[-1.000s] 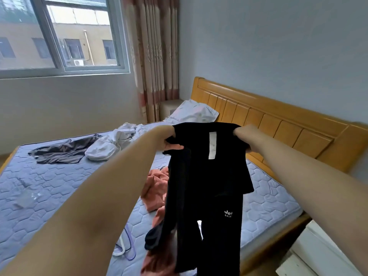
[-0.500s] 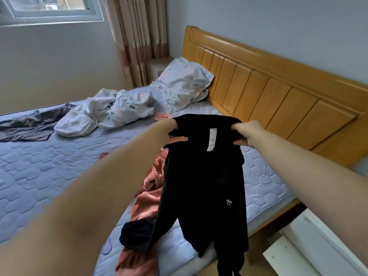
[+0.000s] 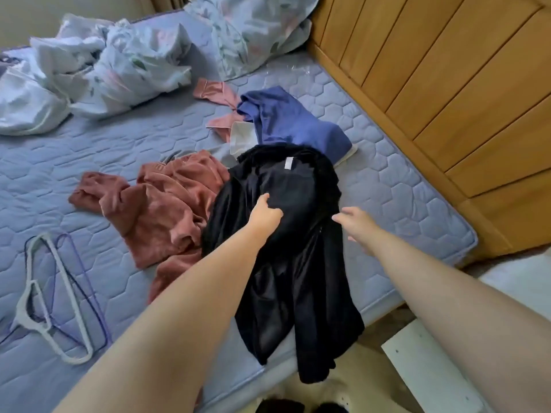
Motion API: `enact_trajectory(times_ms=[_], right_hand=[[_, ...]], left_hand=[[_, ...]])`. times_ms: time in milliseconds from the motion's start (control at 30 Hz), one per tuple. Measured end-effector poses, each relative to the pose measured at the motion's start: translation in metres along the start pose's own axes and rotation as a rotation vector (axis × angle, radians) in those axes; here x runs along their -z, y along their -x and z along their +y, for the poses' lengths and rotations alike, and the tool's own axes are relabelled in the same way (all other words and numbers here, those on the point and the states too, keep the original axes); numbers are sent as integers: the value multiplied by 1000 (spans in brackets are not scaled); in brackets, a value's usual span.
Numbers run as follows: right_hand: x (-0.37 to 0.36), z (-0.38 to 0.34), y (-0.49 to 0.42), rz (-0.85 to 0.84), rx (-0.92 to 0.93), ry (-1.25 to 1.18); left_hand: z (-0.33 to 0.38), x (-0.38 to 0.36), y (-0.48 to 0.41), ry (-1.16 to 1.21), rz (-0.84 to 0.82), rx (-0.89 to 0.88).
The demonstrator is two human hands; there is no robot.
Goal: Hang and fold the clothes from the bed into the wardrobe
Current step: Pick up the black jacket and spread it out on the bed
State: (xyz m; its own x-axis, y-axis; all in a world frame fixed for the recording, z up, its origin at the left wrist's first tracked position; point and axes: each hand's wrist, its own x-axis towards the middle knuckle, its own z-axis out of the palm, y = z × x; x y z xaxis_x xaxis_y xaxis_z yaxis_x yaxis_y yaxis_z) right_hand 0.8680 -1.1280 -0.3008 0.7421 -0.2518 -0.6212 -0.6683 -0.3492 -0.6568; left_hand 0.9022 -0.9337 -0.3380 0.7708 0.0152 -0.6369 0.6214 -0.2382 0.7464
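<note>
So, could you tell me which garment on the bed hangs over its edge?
The black garment; the rust-pink garment and blue garment lie wholly on the mattress.

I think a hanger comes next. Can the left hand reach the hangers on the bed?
Probably yes. The hangers lie uncovered on the left hand's side; only a flat pink garment lies between. It seems to grip the black garment, so it must let go first.

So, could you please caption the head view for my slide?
A black garment lies on the mattress, left hand gripping it, right hand open beside it.
</note>
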Motion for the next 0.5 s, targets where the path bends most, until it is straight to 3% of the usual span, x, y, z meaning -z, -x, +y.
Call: enact_trajectory(times_ms=[367,500], right_hand=[[-41,212,-93,-138,-261,170],[-48,268,-102,-226,-385,79]], left_hand=[[-188,-105,-31,-227,-60,252],[-228,-139,-38,-231,-23,294]])
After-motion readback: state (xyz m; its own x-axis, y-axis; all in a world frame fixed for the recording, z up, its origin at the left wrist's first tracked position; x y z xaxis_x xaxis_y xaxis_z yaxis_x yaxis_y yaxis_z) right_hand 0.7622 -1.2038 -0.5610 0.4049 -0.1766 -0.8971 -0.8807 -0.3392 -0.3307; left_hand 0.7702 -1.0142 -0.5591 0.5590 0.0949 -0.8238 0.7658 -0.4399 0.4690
